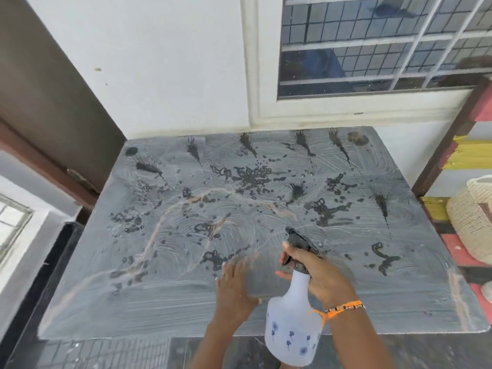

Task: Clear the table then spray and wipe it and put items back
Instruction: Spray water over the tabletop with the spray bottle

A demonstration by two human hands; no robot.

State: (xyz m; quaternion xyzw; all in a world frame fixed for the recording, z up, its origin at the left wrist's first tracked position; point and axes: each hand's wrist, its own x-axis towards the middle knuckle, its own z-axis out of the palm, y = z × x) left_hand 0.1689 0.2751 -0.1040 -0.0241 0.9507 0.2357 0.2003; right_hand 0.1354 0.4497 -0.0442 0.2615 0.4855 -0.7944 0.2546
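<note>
The right hand [318, 275] is keeping its grip clamped round the neck of the spray bottle [292, 320], held over the near edge of the wet worktop [159, 302]. The left hand [237, 283] is lying flat, fingers apart, on the worktop just left of it.

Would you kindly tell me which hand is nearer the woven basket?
Right. The right hand holds the spray bottle, closer to the woven basket; the left hand lies further left.

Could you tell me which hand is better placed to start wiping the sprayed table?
Probably the left hand: it lies flat, fingers straight, on the wet table. The right hand grips the spray bottle. No cloth is visible.
</note>
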